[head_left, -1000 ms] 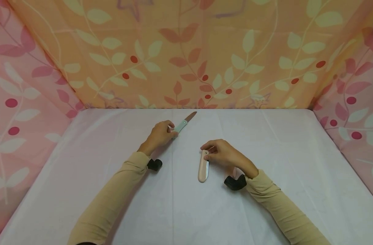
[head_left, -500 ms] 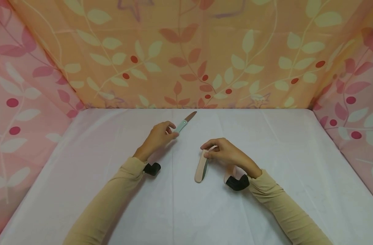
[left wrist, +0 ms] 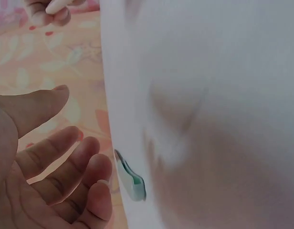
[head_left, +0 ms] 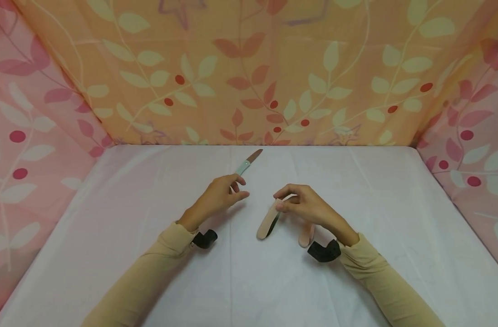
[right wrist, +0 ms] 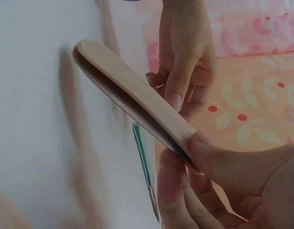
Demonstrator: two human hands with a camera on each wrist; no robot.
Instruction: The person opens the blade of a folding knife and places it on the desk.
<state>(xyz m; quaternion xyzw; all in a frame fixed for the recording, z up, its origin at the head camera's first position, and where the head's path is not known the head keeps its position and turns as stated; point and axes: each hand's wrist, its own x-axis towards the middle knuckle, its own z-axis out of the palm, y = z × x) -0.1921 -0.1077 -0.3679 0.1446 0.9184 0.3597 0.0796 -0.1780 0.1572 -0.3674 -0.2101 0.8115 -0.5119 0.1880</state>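
A knife with a pale green handle and a brown blade lies on the white tablecloth, pointing toward the back wall. My left hand hovers just in front of its handle end, fingers straight and loose, holding nothing. The left wrist view shows the palm open beside the green handle. My right hand pinches the far end of a pink folding knife, whose other end slants down to the cloth. In the right wrist view thumb and fingers clamp the pink handle, a dark slot along its underside.
A small pink object lies on the cloth under my right wrist, partly hidden. Black wrist cameras hang below both beige sleeves. Leaf-patterned fabric walls close in the table at the back and both sides.
My left hand let go of the green knife's handle and drifted right toward the near side, fingers opening. My right hand raised the pink knife's far end and swung it slightly to the right.
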